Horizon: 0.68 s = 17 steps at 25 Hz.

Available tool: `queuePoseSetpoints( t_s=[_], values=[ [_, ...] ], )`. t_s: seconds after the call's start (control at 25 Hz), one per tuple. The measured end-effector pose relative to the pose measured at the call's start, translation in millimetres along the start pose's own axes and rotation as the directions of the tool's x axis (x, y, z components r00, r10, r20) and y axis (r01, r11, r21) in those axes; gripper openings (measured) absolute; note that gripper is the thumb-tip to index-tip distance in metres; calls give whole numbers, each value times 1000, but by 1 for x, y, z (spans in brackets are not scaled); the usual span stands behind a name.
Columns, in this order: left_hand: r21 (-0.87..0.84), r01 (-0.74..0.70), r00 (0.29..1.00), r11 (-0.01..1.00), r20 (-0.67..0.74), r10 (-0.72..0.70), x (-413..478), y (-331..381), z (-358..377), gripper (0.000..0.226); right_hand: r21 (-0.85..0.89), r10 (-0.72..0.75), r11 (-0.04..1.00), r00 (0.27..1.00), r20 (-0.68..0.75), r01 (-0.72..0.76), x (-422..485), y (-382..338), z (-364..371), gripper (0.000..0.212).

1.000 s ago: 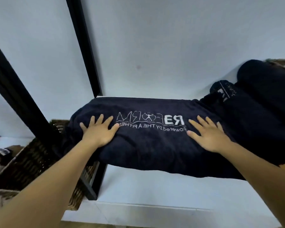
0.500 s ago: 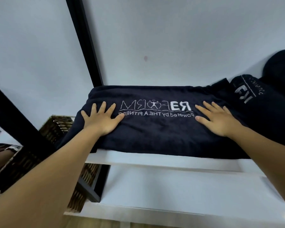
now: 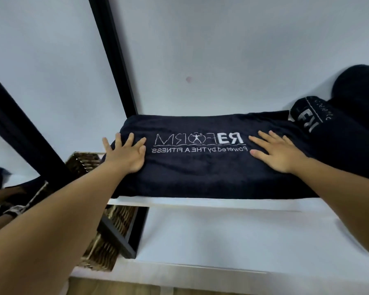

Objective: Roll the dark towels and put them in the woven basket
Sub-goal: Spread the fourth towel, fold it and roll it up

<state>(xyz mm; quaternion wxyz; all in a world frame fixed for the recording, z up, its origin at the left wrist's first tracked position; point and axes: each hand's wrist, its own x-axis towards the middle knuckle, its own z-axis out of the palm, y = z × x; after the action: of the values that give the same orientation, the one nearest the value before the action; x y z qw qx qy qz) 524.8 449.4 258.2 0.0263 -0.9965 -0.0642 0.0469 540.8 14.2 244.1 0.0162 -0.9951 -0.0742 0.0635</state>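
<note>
Pressing on a dark navy terry towel (image 3: 200, 173) with white lettering, left hand (image 3: 126, 156) and right hand (image 3: 279, 154) flat, fingers spread wide. Towel across a white shelf (image 3: 200, 202), brown woven wicker basket (image 3: 83, 156) lower left.

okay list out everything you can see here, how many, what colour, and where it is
lettered towel: one, navy with white print, spread on the white surface against the wall
other towels: at least two, navy, piled at the right end
woven basket: one, brown, lower left, partly behind a black bar
black bars: two, black, slanting at left
white surface: one, white, under the towels
wall: white, behind
left hand: flat on the lettered towel, left of the print
right hand: flat on it, right of the print
</note>
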Motion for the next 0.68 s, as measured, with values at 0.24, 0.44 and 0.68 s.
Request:
queuePoseSetpoints(
  t_s=[0.24, 0.44, 0.68],
  values=[
    [-79, -149, 988, 986, -41, 146, -58, -3, 18, 67, -49, 97, 990, 901, -422, -129, -57, -16, 11, 58],
    [-137, 13, 995, 991, 97, 0, -34, 5, 9, 66, 13, 96, 995, 987, -127, -95, -65, -34, 8, 54],
    [-22, 18, 1000, 1000, 22, -18, 24, -42, 28, 68, 84, -47, 995, 998, -45, 51, -58, -50, 10, 61]
  ],
)
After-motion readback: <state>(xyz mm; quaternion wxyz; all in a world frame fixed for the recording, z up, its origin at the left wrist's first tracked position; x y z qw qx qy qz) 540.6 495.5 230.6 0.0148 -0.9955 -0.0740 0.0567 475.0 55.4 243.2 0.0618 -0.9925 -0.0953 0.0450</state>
